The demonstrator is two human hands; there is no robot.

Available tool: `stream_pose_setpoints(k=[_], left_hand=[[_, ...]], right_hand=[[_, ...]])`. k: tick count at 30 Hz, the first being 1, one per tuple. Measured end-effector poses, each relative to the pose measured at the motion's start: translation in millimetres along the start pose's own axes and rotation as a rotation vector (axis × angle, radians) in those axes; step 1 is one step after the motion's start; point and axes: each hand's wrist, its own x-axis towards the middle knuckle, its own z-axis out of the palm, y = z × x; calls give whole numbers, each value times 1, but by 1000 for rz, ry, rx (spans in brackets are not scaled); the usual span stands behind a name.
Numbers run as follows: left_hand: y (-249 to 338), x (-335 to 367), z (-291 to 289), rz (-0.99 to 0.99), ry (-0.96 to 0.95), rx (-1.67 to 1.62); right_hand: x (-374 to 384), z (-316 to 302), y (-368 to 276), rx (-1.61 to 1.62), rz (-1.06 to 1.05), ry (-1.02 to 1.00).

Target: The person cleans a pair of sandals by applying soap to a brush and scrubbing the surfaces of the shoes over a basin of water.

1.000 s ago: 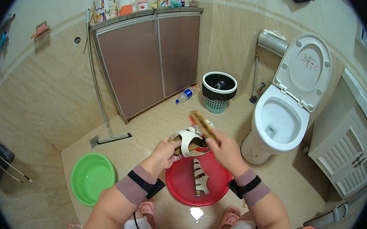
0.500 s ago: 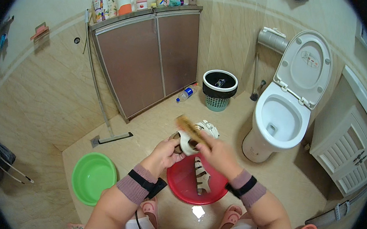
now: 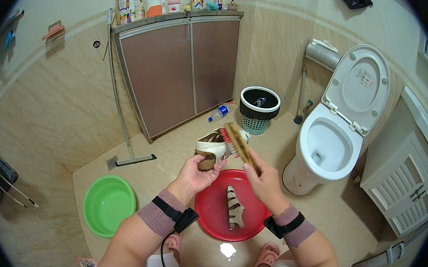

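My left hand [image 3: 200,174] grips a white and brown sandal [image 3: 211,147] by its heel end, above the far left rim of a red basin [image 3: 204,219]. Closed round a wooden scrub brush [image 3: 241,145], my right hand [image 3: 262,176] holds its red and white bristles against or close beside the sandal's upper; actual contact cannot be made out. A white piece [image 3: 245,135] shows behind the brush, probably the sandal's toe. Inside the basin lies a second white item with dark cut-outs [image 3: 235,209], which looks like another sandal.
A green basin [image 3: 109,207] stands on the floor at left, near a floor squeegee [image 3: 135,161]. Farther back are a plastic bottle [image 3: 220,112], a waste bin [image 3: 259,109] and a brown cabinet [image 3: 173,71]. The toilet [image 3: 327,143] and a white cabinet [image 3: 398,175] are at right.
The sandal has been turned so its heel and side show more, and it sits a little higher. The brush has shifted right and tilted, bringing its bristles into sight.
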Motion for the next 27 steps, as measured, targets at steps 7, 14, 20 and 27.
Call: stream_pose_setpoints(k=[7,14,20,27], left_hand=[[-6,10,-22,0,-17,11],[-12,0,-11,113,25,86],[-4,3,-10,-66,77,71],[-1,5,-18,-23,143,20]], right_hand=[[-14,19,-2,-323,-181,-158],[-20,29,-12,-387,-265,-251],[4,1,22,-400,-12,-123],[-15,33,11,-215,-320,-52]])
